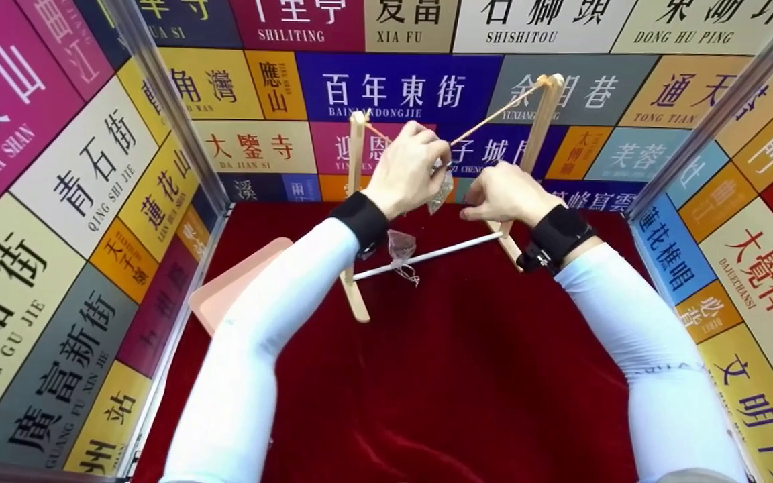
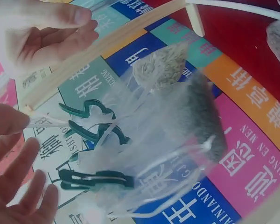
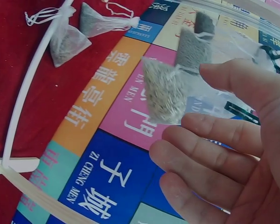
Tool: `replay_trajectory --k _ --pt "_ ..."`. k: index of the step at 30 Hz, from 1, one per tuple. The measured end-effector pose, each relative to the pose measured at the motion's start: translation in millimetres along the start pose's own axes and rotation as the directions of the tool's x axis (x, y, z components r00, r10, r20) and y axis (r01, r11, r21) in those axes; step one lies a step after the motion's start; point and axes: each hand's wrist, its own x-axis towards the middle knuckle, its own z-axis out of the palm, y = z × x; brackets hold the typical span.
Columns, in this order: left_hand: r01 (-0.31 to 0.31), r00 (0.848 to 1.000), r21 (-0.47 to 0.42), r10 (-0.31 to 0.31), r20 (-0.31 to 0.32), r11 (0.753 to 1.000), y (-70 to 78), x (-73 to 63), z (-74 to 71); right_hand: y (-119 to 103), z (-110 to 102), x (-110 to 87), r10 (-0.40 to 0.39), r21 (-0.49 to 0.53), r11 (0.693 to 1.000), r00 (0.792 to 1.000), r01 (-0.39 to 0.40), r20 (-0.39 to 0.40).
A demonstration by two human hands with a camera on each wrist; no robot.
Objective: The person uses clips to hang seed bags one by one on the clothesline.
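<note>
A light orange string [image 1: 494, 114] runs between two wooden posts, dipping in the middle. My left hand [image 1: 408, 166] is at this dip, its thumb and forefinger pinching the string while the other fingers fan out loosely. Dark green clips [image 2: 98, 179] beside that hand hold several small sheer drawstring bags, among them one with pale filling [image 2: 161, 65] and one with dark grey filling [image 2: 200, 116]. Close to the right post, my right hand [image 1: 506, 193] hovers with relaxed, parted fingers and nothing in its grasp. The hanging bags overlap its thumb in the right wrist view.
A white rod [image 1: 450, 251] joins the feet of the left post [image 1: 355, 157] and right post [image 1: 542, 121]. Two more sheer bags lie on the red cloth, one by the rod [image 3: 67, 44]. A pink tray [image 1: 235, 285] is at left. Printed panels surround the table.
</note>
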Motion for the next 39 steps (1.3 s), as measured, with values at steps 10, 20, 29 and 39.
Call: replay_trajectory --k 10,20,29,39 --pt "-0.056 0.998 -0.033 0.057 0.027 0.998 -15.9 -46.3 -5.2 5 19 -11.7 0.000 0.031 1.000 0.999 -0.001 0.033" --pt "0.121 0.944 -0.052 -0.099 0.314 0.991 -51.3 -128.6 8.6 23 38 -28.5 -0.067 0.059 0.996 0.998 0.067 0.006" --pt "0.244 0.870 0.067 -0.249 0.426 0.968 -113.9 -221.0 26.2 46 64 -48.6 0.029 0.075 0.997 0.997 -0.035 0.078" --pt "0.484 0.749 0.139 -0.492 0.444 0.864 -181.5 -278.6 73.5 57 96 -62.5 0.069 0.094 0.992 0.987 -0.083 0.145"
